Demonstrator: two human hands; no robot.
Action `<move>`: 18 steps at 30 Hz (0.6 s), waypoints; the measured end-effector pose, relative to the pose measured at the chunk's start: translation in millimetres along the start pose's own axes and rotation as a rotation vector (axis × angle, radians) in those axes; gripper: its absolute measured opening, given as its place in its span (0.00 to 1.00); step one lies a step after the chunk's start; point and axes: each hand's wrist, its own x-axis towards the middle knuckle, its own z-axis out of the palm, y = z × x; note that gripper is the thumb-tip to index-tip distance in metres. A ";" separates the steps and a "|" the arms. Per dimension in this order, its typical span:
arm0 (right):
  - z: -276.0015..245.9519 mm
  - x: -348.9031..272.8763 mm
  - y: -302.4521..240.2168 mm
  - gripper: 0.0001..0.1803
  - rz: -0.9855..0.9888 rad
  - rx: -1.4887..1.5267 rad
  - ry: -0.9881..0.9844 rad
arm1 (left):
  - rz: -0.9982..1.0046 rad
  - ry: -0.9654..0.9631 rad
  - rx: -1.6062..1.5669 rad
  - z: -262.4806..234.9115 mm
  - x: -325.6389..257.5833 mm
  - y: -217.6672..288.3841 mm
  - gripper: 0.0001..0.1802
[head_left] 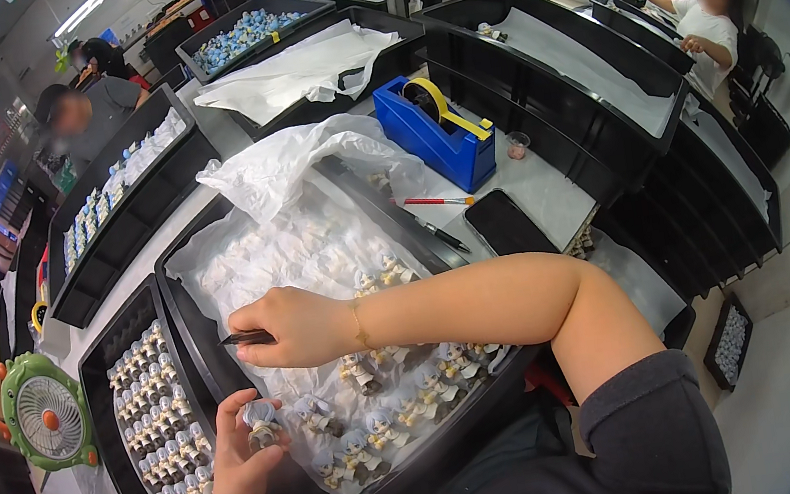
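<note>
Down at the head view, my left hand (238,461) is curled around a small figurine (261,422) with pale blue hair, held just above the near edge of the black tray (186,327) lined with white plastic. My right hand (293,324) reaches across that tray, fingers pinched shut on a thin dark tool (246,339) (a pen or brush, I cannot tell which). More figurines (379,421) lie in rows on the lining under my forearm. Left of it, a second tray (100,390) holds standing figurines. Farther back on the worktop (549,190) sit a blue tape dispenser (434,130), a red pen (434,201) and a dark phone (508,223); a green fan (45,412) stands at my far left.
</note>
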 end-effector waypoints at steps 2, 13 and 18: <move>0.0 0.1 -0.1 0.13 0.000 0.001 0.000 | -0.002 -0.002 -0.001 -0.7 -0.2 -0.3 0.39; -1.0 0.0 -1.4 0.13 -0.003 0.033 -0.005 | -0.026 -0.022 -0.041 0.2 -0.7 2.4 0.37; -1.7 -0.4 -1.1 0.12 0.015 0.003 -0.011 | -0.029 -0.021 -0.033 0.5 0.1 2.8 0.38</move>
